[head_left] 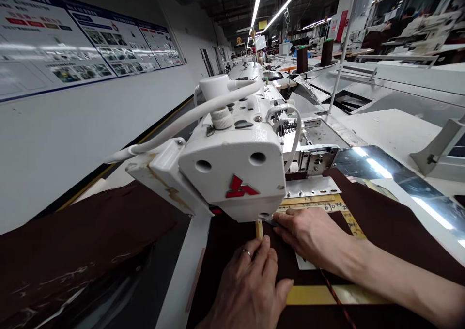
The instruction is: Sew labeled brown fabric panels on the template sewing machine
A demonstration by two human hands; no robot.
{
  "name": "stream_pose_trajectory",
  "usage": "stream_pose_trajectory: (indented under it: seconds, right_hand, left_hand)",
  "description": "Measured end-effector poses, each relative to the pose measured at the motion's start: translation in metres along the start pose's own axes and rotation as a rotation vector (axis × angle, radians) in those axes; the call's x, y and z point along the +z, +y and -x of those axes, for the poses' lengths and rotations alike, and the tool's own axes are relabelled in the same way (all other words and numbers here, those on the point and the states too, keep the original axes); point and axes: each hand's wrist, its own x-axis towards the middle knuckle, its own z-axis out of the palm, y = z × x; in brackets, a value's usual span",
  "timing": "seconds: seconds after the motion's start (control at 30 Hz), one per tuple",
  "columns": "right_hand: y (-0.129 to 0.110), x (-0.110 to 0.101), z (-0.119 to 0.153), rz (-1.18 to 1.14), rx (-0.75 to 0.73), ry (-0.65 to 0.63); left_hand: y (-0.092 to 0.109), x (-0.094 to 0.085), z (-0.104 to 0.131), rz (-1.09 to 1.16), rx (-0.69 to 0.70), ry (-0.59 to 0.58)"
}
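Note:
Dark brown fabric (232, 266) lies under the head of a white sewing machine (232, 174) with a red three-part emblem. My left hand (250, 285), a ring on one finger, rests on the fabric with fingers stretched forward. Its fingertips are beside a narrow yellow strip (259, 229) below the machine head. My right hand (314, 234) is bent low by the needle area, fingers closed around a small dark pointed thing (269, 222), mostly hidden. Under that hand lies a yellowish template frame (341, 205) with handwriting. A red-and-black cord (332, 290) trails from beneath the right wrist.
More brown fabric (72, 237) hangs at the left, with clear plastic below it. Two brown thread cones (302, 59) stand behind the machine. A shiny metal plate (385, 166) and a thin upright pole (341, 57) are at right. Information boards (119, 43) line the left wall.

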Motion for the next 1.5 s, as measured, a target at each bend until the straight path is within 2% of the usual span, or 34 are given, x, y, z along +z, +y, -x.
stream_pose_trajectory:
  seconds: [0.4,0.8,1.07,1.33,1.5]
  right_hand:
    - [-0.007,0.004,-0.001,0.094,0.017,-0.016]
    - [0.006,0.003,-0.004,0.077,-0.059,0.046]
    - [0.005,0.003,-0.005,0.072,-0.045,-0.010]
    - [0.005,0.003,-0.004,0.066,-0.078,0.046]
    - [-0.001,0.000,-0.008,0.111,-0.035,-0.002]
  left_hand:
    - [0.001,0.001,0.000,0.022,-0.009,-0.019]
    - [0.002,0.001,-0.001,0.006,-0.014,-0.013]
    - [0.001,-0.001,0.001,0.018,-0.017,-0.021]
    - [0.001,0.000,0.000,0.017,-0.014,-0.007]
    - [0.002,-0.001,0.000,0.014,-0.012,-0.002]
